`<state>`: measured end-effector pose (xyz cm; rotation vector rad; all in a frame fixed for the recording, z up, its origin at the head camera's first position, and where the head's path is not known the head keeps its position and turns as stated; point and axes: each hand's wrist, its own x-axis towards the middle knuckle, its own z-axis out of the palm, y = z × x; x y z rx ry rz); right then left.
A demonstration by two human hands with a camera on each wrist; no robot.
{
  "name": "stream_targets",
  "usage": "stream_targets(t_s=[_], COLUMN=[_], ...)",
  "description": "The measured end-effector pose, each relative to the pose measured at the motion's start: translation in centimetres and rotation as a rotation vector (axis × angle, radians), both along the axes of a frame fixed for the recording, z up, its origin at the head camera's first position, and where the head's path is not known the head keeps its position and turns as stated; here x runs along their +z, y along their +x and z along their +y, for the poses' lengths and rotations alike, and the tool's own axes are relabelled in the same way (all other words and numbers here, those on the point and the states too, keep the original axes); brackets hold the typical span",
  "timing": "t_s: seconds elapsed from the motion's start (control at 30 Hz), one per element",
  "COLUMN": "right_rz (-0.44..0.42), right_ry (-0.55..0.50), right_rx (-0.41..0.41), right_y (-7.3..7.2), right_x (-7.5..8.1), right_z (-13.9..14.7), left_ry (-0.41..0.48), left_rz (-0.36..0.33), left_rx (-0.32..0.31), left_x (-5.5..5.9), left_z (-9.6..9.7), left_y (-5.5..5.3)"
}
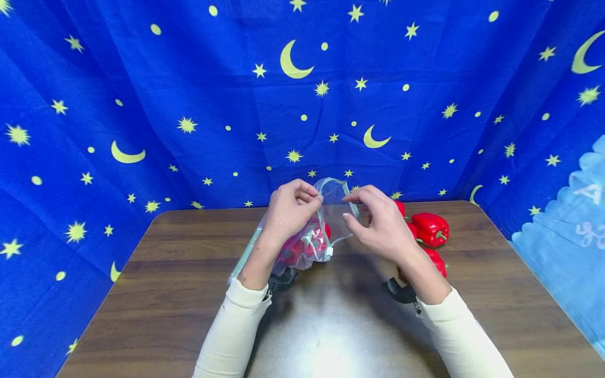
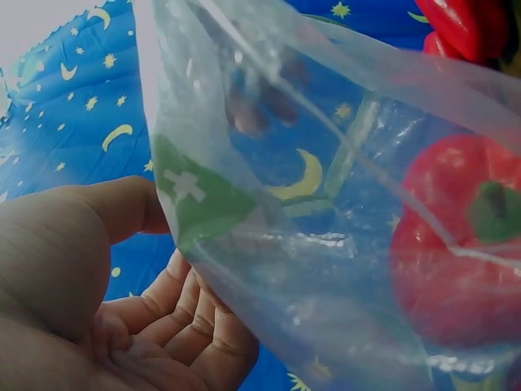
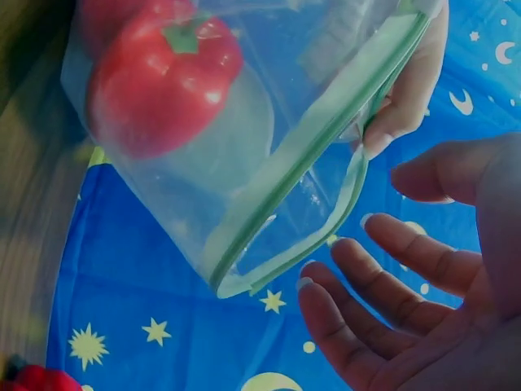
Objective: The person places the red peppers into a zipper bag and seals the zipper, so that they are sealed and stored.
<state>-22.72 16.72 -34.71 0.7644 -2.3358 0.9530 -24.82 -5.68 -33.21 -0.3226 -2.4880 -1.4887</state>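
Observation:
A clear zip bag (image 1: pixel 336 223) with a pale green zipper rim stands with its mouth spread, facing right. My left hand (image 1: pixel 290 212) pinches its upper rim between thumb and fingertips; a green printed patch (image 2: pixel 199 195) shows by those fingers in the left wrist view. Inside the bag are red bell peppers (image 3: pixel 163 90), blurred by the plastic. My right hand (image 1: pixel 380 226) hangs beside the mouth with fingers spread and relaxed. In the right wrist view its fingertips (image 3: pixel 346 248) are apart from the rim, and nothing is in that hand.
Several loose red bell peppers (image 1: pixel 430 229) lie on the wooden table (image 1: pixel 189 315) beyond the right forearm, partly hidden by it. Dark wrist mounts (image 1: pixel 399 291) sit under both wrists. A blue cloth (image 1: pixel 236 105) with moons and stars hangs behind the table's far edge.

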Motion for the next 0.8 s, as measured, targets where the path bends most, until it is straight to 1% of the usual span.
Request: stream_targets(t_s=[0.13,0.27,0.53,0.67,0.8], right_rz=[0.027,0.037,0.013,-0.018,-0.048], right_ry=[0.007,0.017,0.101,0.153,0.199], right_rx=[-0.012,-0.028,-0.07,-0.09,-0.115], right_y=[0.7,1.3,2.6,3.1,3.7], right_x=[0.0,-0.1,-1.1,-1.7,-2.6], right_z=[0.6,1.3,3.6,4.8,6.3], left_ry=[-0.012,-0.013,-0.035,-0.039,-0.037], left_rz=[0.0,0.0,-0.006,-0.004,-0.017], left_rx=[0.008,0.009,0.009,0.009,0.009], left_x=[0.0,0.0,0.0,0.1,0.0], left_z=[0.0,0.0,0.2,0.2,0.2], left_y=[-0.1,-0.1,-0.2,-0.2,0.0])
